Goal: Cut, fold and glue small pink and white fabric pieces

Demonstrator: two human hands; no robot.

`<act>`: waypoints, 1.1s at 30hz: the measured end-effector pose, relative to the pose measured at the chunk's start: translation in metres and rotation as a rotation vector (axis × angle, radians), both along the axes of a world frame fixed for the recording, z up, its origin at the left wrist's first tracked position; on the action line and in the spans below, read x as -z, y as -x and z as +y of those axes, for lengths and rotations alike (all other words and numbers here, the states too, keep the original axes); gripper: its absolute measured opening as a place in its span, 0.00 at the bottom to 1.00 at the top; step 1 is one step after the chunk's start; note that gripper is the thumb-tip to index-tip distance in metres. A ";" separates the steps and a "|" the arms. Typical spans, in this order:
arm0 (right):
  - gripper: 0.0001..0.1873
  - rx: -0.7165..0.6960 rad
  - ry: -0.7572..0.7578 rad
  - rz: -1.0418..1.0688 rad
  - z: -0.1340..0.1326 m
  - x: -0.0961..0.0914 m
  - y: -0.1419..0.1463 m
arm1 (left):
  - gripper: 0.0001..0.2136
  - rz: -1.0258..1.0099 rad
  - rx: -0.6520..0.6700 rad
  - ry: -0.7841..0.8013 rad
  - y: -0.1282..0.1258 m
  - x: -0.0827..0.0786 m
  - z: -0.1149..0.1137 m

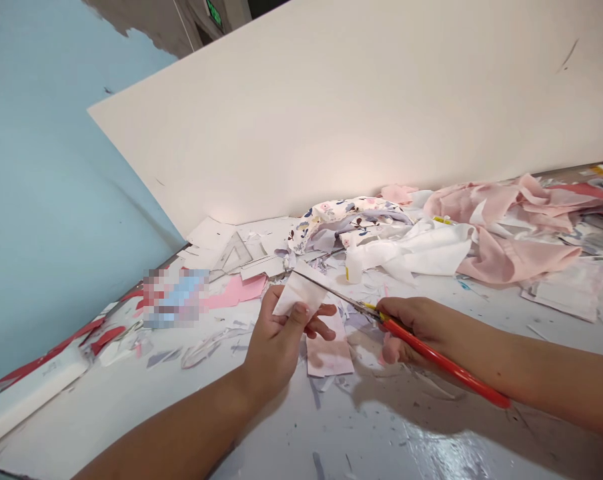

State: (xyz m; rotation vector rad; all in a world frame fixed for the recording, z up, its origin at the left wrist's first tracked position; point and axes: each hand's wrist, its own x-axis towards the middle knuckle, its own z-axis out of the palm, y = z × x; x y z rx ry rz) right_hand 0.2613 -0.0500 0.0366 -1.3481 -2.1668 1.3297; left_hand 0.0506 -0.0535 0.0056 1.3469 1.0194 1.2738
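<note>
A small white piece of paper (301, 293) is pinched between the thumb and fingers of my left hand (286, 330), tilted above the table. My right hand (416, 327) grips scissors (446, 363) with long red and yellow handles. Their narrow metal blades reach left and lie along the upper right edge of the paper; whether they are cutting into it I cannot tell. Beneath my left hand a pale pink rectangular piece (330, 357) rests on the table.
Paper scraps litter the white table (261, 440). Behind my hands lie floral fabric (351, 213), white cloth (421, 250), pink cloth (516, 257) and a small white bottle (353, 265). A clear set square (236, 253) is near pink paper (236, 291). A white board (331, 120) stands at the back.
</note>
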 end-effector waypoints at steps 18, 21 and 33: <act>0.12 0.031 0.009 -0.024 -0.002 -0.001 0.002 | 0.12 -0.070 -0.024 0.030 0.001 0.000 0.003; 0.15 0.028 -0.011 -0.084 -0.003 -0.005 0.003 | 0.11 -0.074 -0.019 0.022 0.001 0.000 0.004; 0.17 0.065 0.102 -0.030 -0.002 0.003 0.002 | 0.11 -0.077 -0.006 0.015 0.003 0.000 0.004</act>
